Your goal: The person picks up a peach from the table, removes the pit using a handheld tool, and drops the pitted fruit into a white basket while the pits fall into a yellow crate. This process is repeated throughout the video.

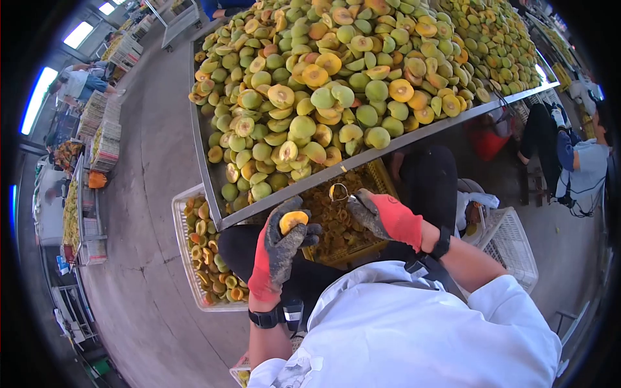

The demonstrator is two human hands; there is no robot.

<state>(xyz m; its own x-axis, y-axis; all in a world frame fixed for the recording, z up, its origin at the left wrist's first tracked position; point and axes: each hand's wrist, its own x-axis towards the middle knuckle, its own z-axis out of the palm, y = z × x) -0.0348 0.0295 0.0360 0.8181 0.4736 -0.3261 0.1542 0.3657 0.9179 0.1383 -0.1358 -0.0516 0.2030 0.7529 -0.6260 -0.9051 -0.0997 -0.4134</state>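
My left hand (pixel 284 236), in a red glove with a dirty grey palm, holds a halved orange-yellow fruit (pixel 293 222), cut face up. To its right, my right hand (pixel 381 216), gloved the same way, is closed on a small tool with a metal ring (pixel 337 192) at its tip. The ring stays apart from the fruit half. Both hands are just in front of the near edge of a metal table (pixel 284 192) heaped with green and yellow fruit halves (pixel 315 75). Below and between the hands is a yellow crate (pixel 352 253) of brownish scraps.
A white crate (pixel 179 220) of fruit halves stands at lower left; another white crate (pixel 517 249) is at right. A red bucket (pixel 486 143) sits beneath the table. Other people (pixel 77 83) (pixel 585 161) and stacked crates (pixel 105 142) are farther off.
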